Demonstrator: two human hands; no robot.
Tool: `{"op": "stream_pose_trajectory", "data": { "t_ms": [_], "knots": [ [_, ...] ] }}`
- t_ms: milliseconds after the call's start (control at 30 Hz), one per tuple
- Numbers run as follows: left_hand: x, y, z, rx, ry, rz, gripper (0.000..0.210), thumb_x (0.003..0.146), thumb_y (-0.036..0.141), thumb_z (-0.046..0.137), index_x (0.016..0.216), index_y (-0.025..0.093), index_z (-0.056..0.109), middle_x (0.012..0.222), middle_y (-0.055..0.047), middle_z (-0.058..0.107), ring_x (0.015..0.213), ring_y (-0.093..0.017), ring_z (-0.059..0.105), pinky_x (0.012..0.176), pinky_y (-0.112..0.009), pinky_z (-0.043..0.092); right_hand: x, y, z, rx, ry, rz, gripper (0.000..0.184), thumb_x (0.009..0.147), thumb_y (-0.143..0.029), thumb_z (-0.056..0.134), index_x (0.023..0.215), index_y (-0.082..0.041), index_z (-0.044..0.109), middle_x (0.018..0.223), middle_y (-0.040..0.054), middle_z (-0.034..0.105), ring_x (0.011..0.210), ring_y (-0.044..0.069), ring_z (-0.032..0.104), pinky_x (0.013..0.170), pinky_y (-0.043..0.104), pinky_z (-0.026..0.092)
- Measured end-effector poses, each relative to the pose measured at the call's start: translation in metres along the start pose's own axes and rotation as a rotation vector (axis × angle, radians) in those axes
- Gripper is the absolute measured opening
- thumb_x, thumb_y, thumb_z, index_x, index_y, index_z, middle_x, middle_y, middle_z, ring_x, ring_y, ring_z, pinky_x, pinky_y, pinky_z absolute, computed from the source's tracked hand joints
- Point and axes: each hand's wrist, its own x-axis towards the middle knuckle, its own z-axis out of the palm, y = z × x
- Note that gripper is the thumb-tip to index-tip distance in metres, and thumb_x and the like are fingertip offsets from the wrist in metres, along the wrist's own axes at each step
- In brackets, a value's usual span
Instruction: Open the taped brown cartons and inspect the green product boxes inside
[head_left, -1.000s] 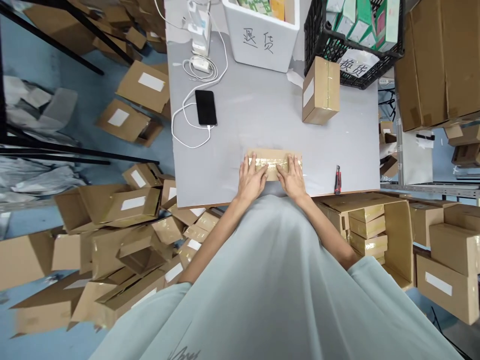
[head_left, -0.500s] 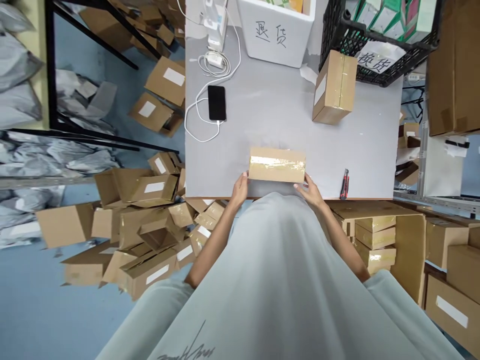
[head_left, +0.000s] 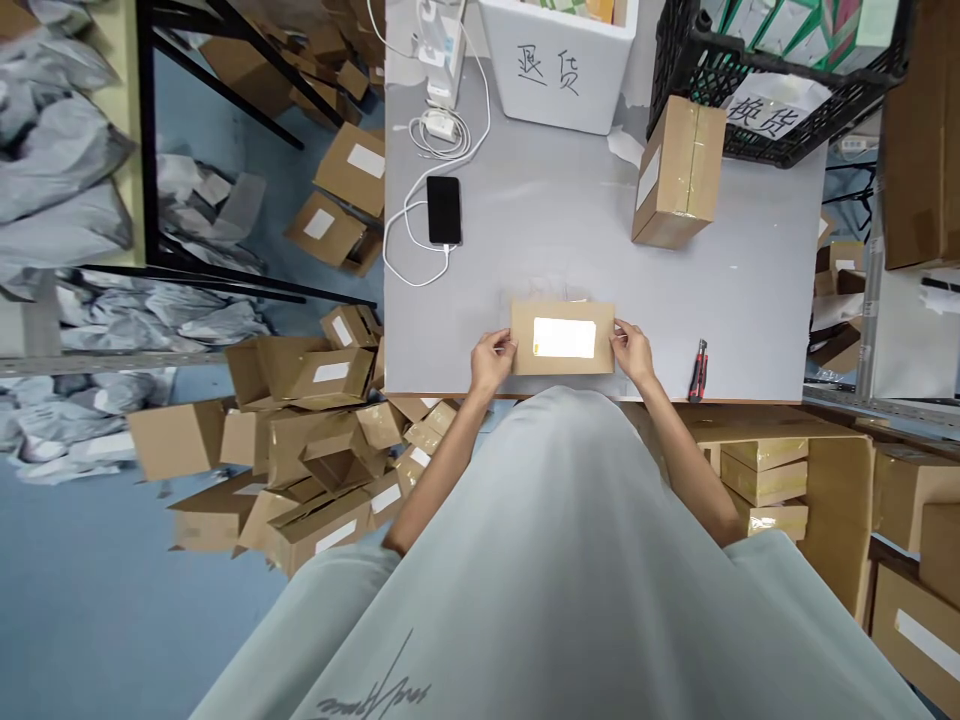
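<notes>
A small cardboard box (head_left: 525,340) with a white label (head_left: 564,338) facing up is at the front of the grey table (head_left: 555,225). My left hand (head_left: 493,360) grips its left end, fingers bent and closed on the edge. At the opposite end my right hand (head_left: 631,350) pinches the right edge of the same box. To the right of that hand lies a red and black utility knife (head_left: 698,371), apart from it.
A taller taped carton (head_left: 679,175) stands at the back right, against a black crate (head_left: 780,150). Behind is a white bin (head_left: 559,75). A phone (head_left: 445,210) on a white cable lies left. Cardboard boxes (head_left: 322,460) pile up on the floor, and a large open carton (head_left: 836,510) is below right.
The small box has been turned: its taped side faced up before, and now the white label does. Both hands have closed on its ends. The view has shifted slightly.
</notes>
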Motion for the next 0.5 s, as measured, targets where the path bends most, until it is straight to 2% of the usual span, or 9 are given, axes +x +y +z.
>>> {"op": "stream_pose_trajectory", "data": {
  "t_ms": [133,233,367,500],
  "knots": [
    [0.001,-0.012,0.007,-0.061,0.012,-0.026,0.035,0.094,0.033,0.073,0.124,0.017,0.083,0.132,-0.016,0.079,0.107,-0.027,0.079,0.108,-0.046,0.064,0.007,0.008,-0.001,-0.030,-0.058,0.010,0.054,0.101,-0.044,0.065,0.147,-0.018,0.076,0.126,0.0164,0.079,0.096,0.029,0.078,0.104,0.051,0.065],
    [-0.002,-0.021,0.008,-0.128,0.005,-0.061,0.040,0.097,0.043,0.073,0.127,0.017,0.082,0.138,-0.017,0.079,0.115,-0.029,0.078,0.111,-0.047,0.063,0.001,0.020,-0.001,0.043,-0.088,0.019,0.063,0.101,-0.059,0.066,0.149,-0.018,0.074,0.134,0.0184,0.079,0.102,0.030,0.078,0.104,0.051,0.066],
    [-0.012,-0.034,0.006,-0.225,-0.035,-0.184,0.055,0.103,0.061,0.063,0.131,0.017,0.079,0.141,-0.018,0.079,0.127,-0.031,0.076,0.115,-0.050,0.061,-0.022,0.042,0.005,0.207,-0.097,0.152,0.080,0.100,-0.082,0.054,0.146,-0.020,0.073,0.139,0.0193,0.080,0.115,0.033,0.079,0.106,0.053,0.067],
    [-0.027,-0.044,0.002,-0.251,-0.098,-0.277,0.066,0.100,0.076,0.059,0.125,0.017,0.079,0.137,-0.018,0.080,0.124,-0.032,0.077,0.112,-0.049,0.062,-0.046,0.057,0.013,0.290,-0.131,0.233,0.076,0.101,-0.077,0.048,0.141,-0.020,0.075,0.136,0.0192,0.081,0.118,0.033,0.080,0.103,0.055,0.069]
  ]
}}
